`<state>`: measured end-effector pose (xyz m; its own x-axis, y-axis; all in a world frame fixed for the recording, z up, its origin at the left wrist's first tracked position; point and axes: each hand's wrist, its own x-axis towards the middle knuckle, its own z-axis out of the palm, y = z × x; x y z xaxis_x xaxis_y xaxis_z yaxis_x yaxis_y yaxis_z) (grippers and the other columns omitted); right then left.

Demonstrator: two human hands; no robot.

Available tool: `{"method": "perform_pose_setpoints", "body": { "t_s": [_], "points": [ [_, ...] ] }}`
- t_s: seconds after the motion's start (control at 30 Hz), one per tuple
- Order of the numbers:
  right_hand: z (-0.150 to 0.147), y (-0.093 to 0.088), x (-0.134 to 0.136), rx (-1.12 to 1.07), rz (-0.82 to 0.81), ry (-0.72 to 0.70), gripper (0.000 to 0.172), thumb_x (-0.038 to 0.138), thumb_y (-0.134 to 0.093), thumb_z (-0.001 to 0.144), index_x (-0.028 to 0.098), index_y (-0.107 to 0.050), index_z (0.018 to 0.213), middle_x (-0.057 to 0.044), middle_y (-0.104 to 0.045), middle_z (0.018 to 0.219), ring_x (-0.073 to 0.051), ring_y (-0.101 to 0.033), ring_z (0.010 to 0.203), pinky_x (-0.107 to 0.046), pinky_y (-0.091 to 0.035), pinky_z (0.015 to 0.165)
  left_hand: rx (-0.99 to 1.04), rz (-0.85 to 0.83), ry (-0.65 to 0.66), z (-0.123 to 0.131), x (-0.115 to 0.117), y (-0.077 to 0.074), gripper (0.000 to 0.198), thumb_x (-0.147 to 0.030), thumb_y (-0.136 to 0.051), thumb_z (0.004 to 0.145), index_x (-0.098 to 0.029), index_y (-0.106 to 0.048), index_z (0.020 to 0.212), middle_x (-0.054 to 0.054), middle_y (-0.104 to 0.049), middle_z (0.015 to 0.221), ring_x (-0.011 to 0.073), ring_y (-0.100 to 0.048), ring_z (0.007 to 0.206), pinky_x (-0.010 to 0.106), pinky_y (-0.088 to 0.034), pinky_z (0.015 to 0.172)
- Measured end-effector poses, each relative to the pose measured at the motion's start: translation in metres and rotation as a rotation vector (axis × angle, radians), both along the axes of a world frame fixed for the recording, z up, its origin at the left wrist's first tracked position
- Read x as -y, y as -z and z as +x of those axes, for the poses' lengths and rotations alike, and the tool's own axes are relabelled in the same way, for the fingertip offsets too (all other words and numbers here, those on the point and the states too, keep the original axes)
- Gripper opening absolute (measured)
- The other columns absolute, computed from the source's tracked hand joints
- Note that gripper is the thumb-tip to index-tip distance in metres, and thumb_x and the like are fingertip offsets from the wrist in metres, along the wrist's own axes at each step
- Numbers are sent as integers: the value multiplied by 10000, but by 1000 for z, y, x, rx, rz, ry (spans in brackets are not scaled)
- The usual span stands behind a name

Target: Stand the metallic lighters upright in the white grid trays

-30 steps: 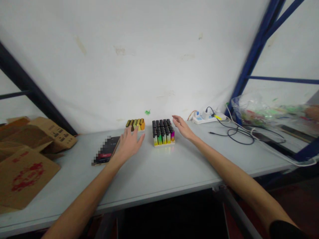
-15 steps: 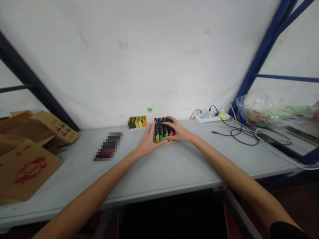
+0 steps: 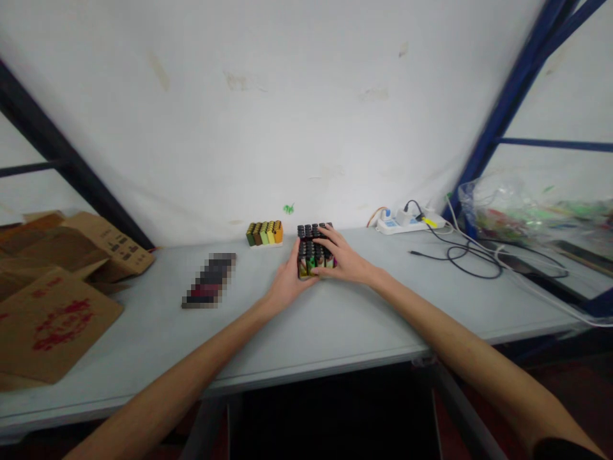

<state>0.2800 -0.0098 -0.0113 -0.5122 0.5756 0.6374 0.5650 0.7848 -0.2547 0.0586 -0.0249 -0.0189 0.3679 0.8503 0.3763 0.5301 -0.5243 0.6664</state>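
Upright lighters (image 3: pixel 310 250) with black tops and coloured bodies stand packed in rows on the table, close to the wall. My left hand (image 3: pixel 286 281) presses against their left side, thumb toward the front. From the right, my right hand (image 3: pixel 348 260) wraps round the block, its fingers reaching over the tops and its thumb at the front. Between my hands, a dark gap parts the back rows from the front ones. The right side of the block is partly hidden by my right fingers. To the left sits a second block of lighters (image 3: pixel 265 234), yellow, green and orange, in a white tray.
On the grey table (image 3: pixel 306 338), a pixelated flat object (image 3: pixel 209 281) lies left of my hands. Opened cardboard boxes (image 3: pixel 71 306) fill the left end. A power strip (image 3: pixel 402 222), black cable (image 3: pixel 453 259) and plastic bags (image 3: pixel 507 204) are at the right.
The front rows of lighters sit slightly nearer to me, and the gap behind them looks wider. Both hands keep their hold, with the right fingers shifted a little.
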Motion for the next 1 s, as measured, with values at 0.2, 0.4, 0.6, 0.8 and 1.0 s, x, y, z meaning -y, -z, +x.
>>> {"method": "perform_pose_setpoints", "body": {
  "t_s": [0.2, 0.4, 0.6, 0.8, 1.0],
  "points": [
    [1, -11, 12, -24, 30, 30, 657, 561, -679, 905, 199, -507, 1427, -191, -446, 1511, -327, -371, 1471, -568, -333, 1217, -44, -14, 5, -6, -5, -4, 1179, -416, -884, 687, -151, -196, 1607, 157, -653, 1357, 330, -656, 1212, 457, -528, 1035],
    [6, -26, 20, 7, 13, 32, 665, 571, -686, 896, 214, -510, 1429, -173, -516, 1407, -314, -520, 1329, -517, -455, 1128, -18, -59, 46, -11, -15, 0, 1072, -396, -908, 645, -164, -328, 1516, 137, -677, 1306, 315, -658, 1189, 460, -525, 1022],
    [-3, -38, 36, 228, -108, 146, 761, 685, -591, 908, 273, -428, 1527, -145, -593, 1360, -321, -653, 1125, -478, -557, 941, 70, -99, 186, -12, -15, -3, 1056, -376, -939, 611, -219, -368, 1486, 125, -667, 1327, 319, -659, 1196, 482, -529, 1026],
    [0, -45, 38, 312, -190, 291, 728, 759, -496, 916, 316, -517, 1493, -133, -700, 1224, -328, -714, 969, -438, -554, 826, 210, -278, 354, 2, -17, -9, 1033, -350, -947, 608, -215, -407, 1478, 132, -690, 1271, 316, -682, 1165, 491, -572, 971],
    [14, -52, 29, 198, -313, 256, 693, 714, -486, 953, 241, -595, 1448, -130, -727, 1265, -324, -717, 1071, -427, -547, 921, 270, -487, 426, 15, -32, -23, 979, -303, -979, 548, -156, -471, 1372, 143, -741, 1108, 313, -729, 1041, 504, -598, 903]
  ]
}}
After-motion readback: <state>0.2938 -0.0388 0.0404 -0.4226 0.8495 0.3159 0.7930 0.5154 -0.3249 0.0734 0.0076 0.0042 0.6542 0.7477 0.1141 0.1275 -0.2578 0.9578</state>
